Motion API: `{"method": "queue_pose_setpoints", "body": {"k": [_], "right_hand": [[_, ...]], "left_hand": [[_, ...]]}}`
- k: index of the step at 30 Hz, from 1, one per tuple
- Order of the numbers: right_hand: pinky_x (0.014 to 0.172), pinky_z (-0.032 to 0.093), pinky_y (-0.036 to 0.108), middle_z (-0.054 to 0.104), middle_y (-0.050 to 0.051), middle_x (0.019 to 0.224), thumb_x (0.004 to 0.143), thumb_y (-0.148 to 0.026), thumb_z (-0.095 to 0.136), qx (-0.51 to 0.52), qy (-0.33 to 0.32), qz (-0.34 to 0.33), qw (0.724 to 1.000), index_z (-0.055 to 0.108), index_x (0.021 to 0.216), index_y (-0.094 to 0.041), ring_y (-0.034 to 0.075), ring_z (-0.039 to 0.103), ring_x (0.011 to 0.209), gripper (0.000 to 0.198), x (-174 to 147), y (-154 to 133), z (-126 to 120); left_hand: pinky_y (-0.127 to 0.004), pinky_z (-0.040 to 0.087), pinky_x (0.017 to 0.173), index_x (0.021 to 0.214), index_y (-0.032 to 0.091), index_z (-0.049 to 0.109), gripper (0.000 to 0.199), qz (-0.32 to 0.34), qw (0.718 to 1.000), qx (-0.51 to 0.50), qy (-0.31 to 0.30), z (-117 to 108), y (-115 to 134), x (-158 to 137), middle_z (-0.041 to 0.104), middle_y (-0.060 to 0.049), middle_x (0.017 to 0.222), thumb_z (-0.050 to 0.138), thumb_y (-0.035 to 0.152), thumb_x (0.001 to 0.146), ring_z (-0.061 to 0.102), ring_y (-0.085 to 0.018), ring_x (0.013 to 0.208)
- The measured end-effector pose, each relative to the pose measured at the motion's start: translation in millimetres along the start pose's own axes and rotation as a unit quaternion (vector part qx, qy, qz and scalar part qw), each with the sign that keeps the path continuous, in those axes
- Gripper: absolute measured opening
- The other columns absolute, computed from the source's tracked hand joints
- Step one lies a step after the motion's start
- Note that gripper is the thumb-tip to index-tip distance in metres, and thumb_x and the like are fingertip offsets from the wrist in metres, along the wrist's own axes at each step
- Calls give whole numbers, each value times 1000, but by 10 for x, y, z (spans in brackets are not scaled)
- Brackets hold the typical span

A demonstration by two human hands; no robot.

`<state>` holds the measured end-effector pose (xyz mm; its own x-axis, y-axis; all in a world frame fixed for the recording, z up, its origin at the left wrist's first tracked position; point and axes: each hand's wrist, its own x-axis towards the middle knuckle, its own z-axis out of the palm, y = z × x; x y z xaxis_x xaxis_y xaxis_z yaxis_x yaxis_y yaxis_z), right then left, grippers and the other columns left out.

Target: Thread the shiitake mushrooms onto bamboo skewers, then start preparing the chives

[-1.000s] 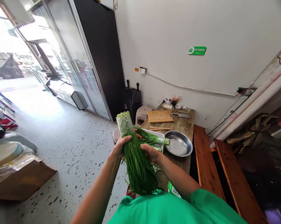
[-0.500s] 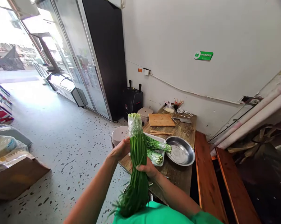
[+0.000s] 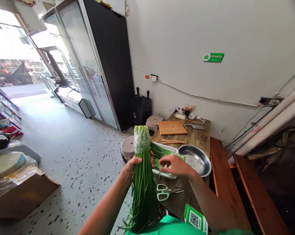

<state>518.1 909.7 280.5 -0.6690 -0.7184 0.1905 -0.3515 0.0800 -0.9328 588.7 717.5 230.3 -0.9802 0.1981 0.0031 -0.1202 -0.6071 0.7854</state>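
Note:
My left hand point(image 3: 133, 163) grips a thick bundle of garlic chives point(image 3: 143, 182) upright, just below the clear plastic film point(image 3: 141, 140) wrapped round its pale cut ends. The green leaf tips hang down in front of my shirt. To the right of the bundle, my right hand point(image 3: 174, 165) is off it, fingers apart and curved, with nothing seen in them. Behind that hand lies a white tray point(image 3: 168, 175) with more chives point(image 3: 163, 151), partly hidden by the hand. Green-handled scissors point(image 3: 169, 192) rest on the wooden table point(image 3: 173, 204) below my right hand.
A steel basin point(image 3: 206, 160) stands right of the tray. Farther back are a cutting board point(image 3: 172, 127), a cleaver point(image 3: 197, 126) and chopsticks point(image 3: 173, 141). Stools point(image 3: 128, 146) stand left of the table, a wooden bench point(image 3: 219, 176) on its right. A green QR-code card point(image 3: 195, 219) is near me.
My right hand has let go of the chives and moved right, over beside the tray. The scissors and QR-code card have come into plain sight. My left hand still grips the bundle.

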Motion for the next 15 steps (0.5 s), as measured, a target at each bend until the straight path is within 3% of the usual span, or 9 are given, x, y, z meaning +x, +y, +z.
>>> {"method": "queue_pose_setpoints", "body": {"k": [2,5,9,15], "right_hand": [[61,44,32,61,4,78,68,-37,69,-43,78,-30,996,67,87,-20,17,54,66,26,122,-131,-24],[63,43,31,57,4,81,68,-37,70,-82,155,-69,982,63,91,-19,17,51,67,30,258,-267,169],[61,46,28,57,3,77,81,-35,57,-90,199,-112,969,60,87,-19,15,54,65,17,310,-313,416],[64,47,28,57,3,74,89,-25,41,-113,234,-151,954,60,83,-18,15,56,66,21,268,-379,409]], "left_hand": [[-35,47,58,92,16,62,47,-10,1000,23,6,-22,-1,21,62,-7,73,58,43,53,59,-23,66],[-35,46,53,78,14,63,41,-21,997,65,17,-29,-20,55,63,-9,64,56,46,54,58,-22,55],[-37,45,46,66,17,61,41,-18,992,125,31,23,1,52,60,-8,54,53,54,50,56,-24,48],[-42,46,45,61,18,60,54,22,966,233,110,118,48,-13,56,-8,50,46,69,48,58,-28,51]]}}
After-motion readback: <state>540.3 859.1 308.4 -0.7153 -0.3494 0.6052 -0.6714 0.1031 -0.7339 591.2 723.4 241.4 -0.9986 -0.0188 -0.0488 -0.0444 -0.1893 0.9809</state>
